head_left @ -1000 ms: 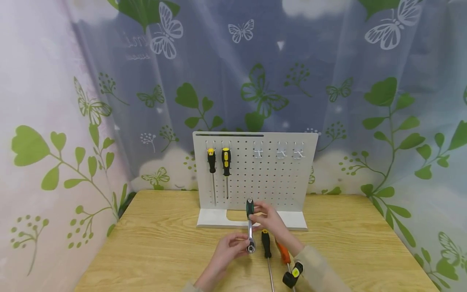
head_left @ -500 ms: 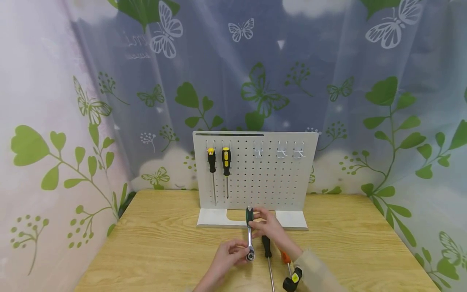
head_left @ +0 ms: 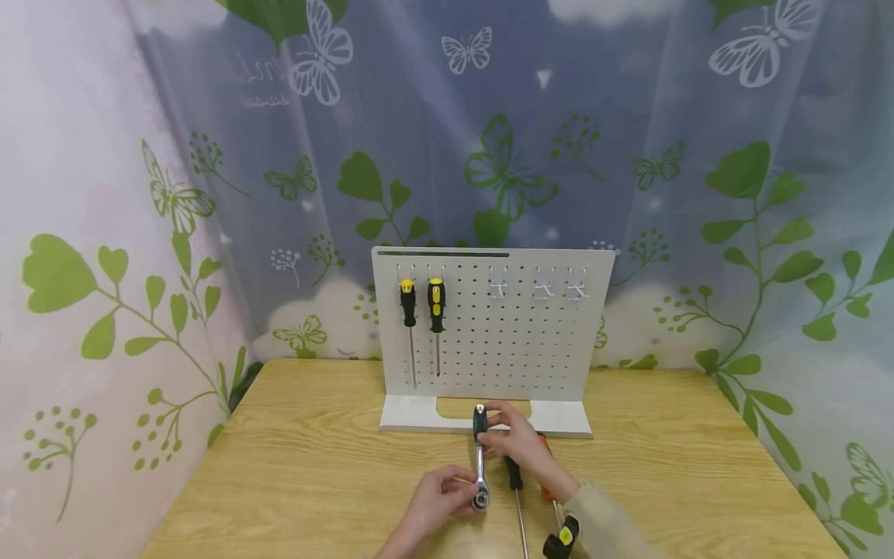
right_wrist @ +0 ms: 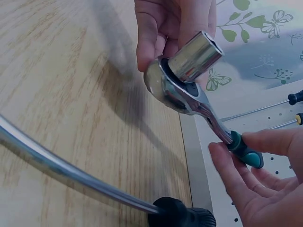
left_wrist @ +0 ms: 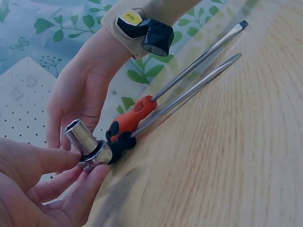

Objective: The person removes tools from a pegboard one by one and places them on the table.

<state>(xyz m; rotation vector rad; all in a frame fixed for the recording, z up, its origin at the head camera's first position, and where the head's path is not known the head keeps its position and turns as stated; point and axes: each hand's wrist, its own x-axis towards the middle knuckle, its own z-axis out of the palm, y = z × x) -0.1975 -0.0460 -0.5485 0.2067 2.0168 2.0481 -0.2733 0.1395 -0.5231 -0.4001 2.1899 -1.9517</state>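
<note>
A ratchet wrench (head_left: 479,464) with a dark green handle is held between both hands, in front of the pegboard and over the table. My left hand (head_left: 438,498) pinches its chrome head between thumb and fingertips. A shiny socket (right_wrist: 196,56) sticks out of that head, its open end facing up in the right wrist view. My right hand (head_left: 518,441) pinches the green-and-black handle (right_wrist: 245,150). Below the right forearm lie two screwdrivers on the wood, one with a black handle (head_left: 514,473) and one with an orange handle (left_wrist: 137,116).
The white pegboard (head_left: 496,349) stands at the back of the wooden table (head_left: 300,466). Two yellow-and-black screwdrivers hang at its left, a longer screwdriver (head_left: 408,310) and a thicker one (head_left: 436,307). Three bare hooks (head_left: 543,287) sit at its right. A patterned curtain (head_left: 433,155) surrounds the table.
Both hands have brought the ratchet wrench lower and toward me, keeping their hold on it. The head view has shifted slightly. The hung and lying screwdrivers have stayed in place.
</note>
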